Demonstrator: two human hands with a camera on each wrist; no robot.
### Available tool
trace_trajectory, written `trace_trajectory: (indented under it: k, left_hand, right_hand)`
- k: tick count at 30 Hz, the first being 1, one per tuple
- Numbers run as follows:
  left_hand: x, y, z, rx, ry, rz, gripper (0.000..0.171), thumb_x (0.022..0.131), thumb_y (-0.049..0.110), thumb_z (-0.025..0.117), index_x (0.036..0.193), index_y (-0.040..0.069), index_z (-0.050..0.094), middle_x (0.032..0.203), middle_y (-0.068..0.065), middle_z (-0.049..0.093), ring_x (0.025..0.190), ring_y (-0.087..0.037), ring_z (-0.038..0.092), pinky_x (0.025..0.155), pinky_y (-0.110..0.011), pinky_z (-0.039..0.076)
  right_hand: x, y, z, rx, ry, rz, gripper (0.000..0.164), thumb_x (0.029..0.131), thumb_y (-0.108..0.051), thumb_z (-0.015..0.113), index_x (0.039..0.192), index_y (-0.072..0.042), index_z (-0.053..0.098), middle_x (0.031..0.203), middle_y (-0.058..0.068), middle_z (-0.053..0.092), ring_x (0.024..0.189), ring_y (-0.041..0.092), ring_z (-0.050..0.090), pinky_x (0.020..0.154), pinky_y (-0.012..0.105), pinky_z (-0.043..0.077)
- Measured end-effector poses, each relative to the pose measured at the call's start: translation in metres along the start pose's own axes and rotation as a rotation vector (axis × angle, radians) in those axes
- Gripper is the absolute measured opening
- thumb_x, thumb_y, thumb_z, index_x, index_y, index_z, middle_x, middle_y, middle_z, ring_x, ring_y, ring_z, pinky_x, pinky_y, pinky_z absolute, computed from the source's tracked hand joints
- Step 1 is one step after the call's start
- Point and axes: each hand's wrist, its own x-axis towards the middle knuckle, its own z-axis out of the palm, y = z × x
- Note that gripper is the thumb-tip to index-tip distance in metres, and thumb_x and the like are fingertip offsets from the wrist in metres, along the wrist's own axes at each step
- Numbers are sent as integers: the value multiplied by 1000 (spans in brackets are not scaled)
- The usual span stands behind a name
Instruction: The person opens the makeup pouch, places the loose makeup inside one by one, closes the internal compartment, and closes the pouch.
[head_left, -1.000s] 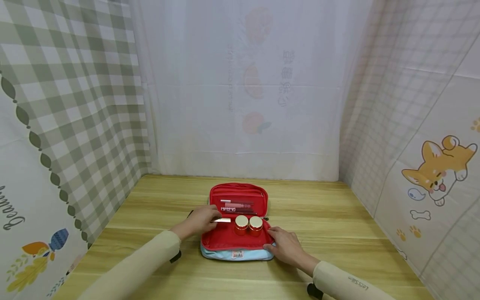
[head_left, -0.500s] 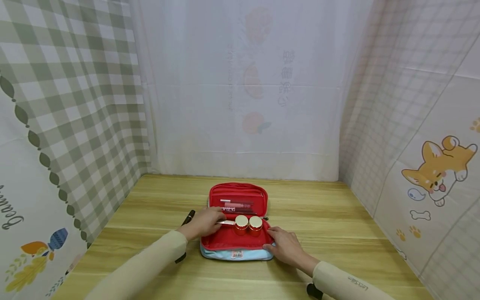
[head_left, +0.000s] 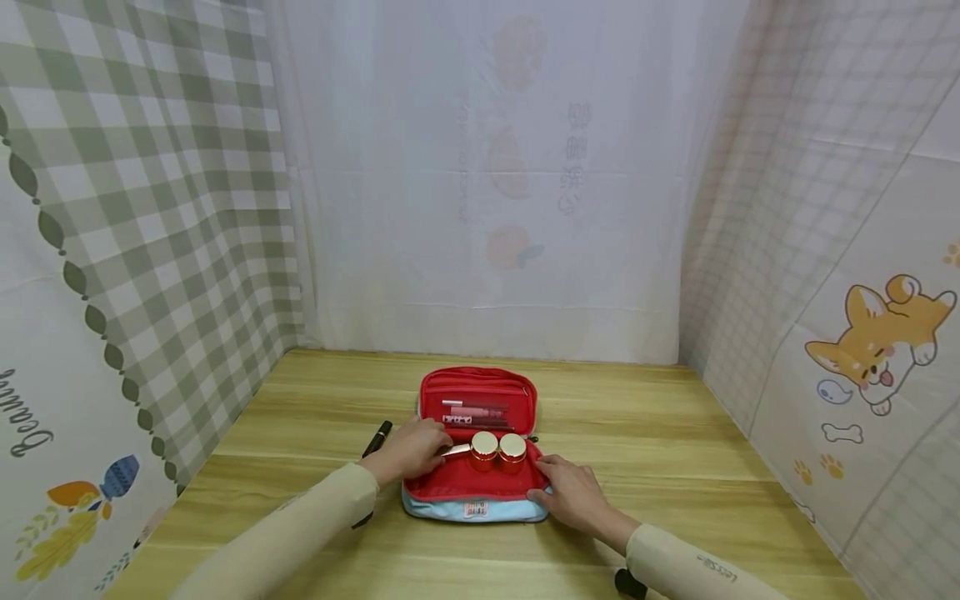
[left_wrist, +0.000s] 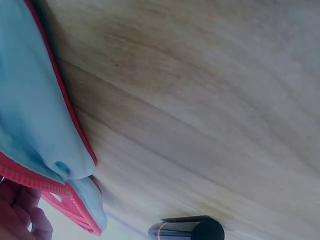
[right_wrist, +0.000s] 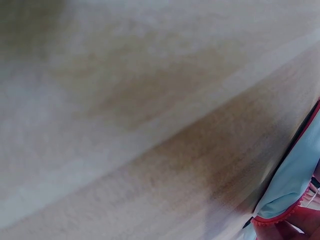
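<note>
The pouch [head_left: 450,485] is lying open on the table [head_left: 645,433], its red inside showing and its pale blue front facing the near side. From where I am standing, the left hand [head_left: 408,450] is reaching over the pouch's left side and pinching a pale stick [head_left: 457,450], which is pointing right. The stick's tip is ending at the left jar [head_left: 484,457]; I cannot tell whether they are touching. The right jar [head_left: 512,458] is standing upright close beside it, both wearing gold caps. The right hand [head_left: 572,492] is gripping the pouch's near right rim, thumb outside, fingertips over the edge. At the far side, the raised lid is holding slim tubes [head_left: 480,412] in its pocket. A black tube [head_left: 377,437] is lying left of the pouch, just beside the left wrist.
</note>
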Motion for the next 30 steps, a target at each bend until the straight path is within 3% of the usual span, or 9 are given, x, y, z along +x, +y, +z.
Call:
trace_trajectory:
  k: [8,21,26,30]
  left_hand:
    - [-4,-5,-1,-39,50,-26,15,85,24,79,97,15,76,88,3,63,83,-16,58,72,-34,45]
    - [-24,-32,-11,-187,158,-147,24,89,18,75,108,4,72,103,-9,65,94,-25,63,82,-44,53]
    - [-35,-44,-15,-197,195,-200,29,88,14,76,111,-1,69,103,-14,64,91,-28,63,81,-45,53]
    - [-44,-52,-18,-182,181,-271,33,88,16,76,115,-1,68,107,-13,64,96,-30,64,85,-46,53]
  right_hand:
    - [-1,-3,-3,12,-13,13,53,83,-29,80,121,5,67,122,14,65,114,31,61,83,53,44]
    - [-1,-3,-3,16,-7,13,52,83,-28,80,121,5,67,120,14,65,114,31,61,83,53,44]
    - [-2,-4,-4,15,-14,14,53,83,-29,80,122,5,67,121,14,65,115,31,61,84,54,44]
    - [-2,-5,-5,16,-16,13,53,83,-29,80,122,5,67,122,14,65,115,31,61,84,54,44]
